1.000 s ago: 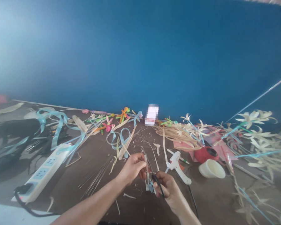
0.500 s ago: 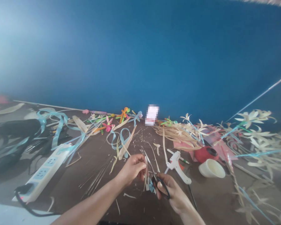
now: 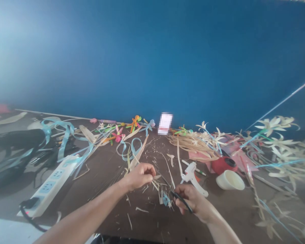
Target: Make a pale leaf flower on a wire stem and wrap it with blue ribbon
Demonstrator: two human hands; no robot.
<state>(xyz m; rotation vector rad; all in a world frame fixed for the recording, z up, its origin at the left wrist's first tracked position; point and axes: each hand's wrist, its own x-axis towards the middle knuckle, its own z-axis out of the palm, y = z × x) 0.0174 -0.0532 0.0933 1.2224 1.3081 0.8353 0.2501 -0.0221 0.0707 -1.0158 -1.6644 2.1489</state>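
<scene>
My left hand [image 3: 139, 175] is closed in a pinch on a thin pale leaf strip [image 3: 156, 177] just above the brown table [image 3: 109, 189]. To its right, my right hand [image 3: 190, 200] grips black-handled scissors [image 3: 181, 199], the blades pointing left towards the strip. Between the two hands, small pale and blue cuttings [image 3: 165, 198] lie on the table. The hands are a short way apart.
A white glue gun [image 3: 193, 174] lies just beyond my right hand, with a red round object [image 3: 223, 165] and a cream cup [image 3: 230, 180] further right. A white power strip [image 3: 51, 183] sits at the left. Ribbons, dried-leaf flowers and strips crowd the back and right, against a blue wall.
The strip has gone from upright between my hands to low and flat. My right hand moved down and right with the scissors, away from my left hand. More cuttings lie on the table.
</scene>
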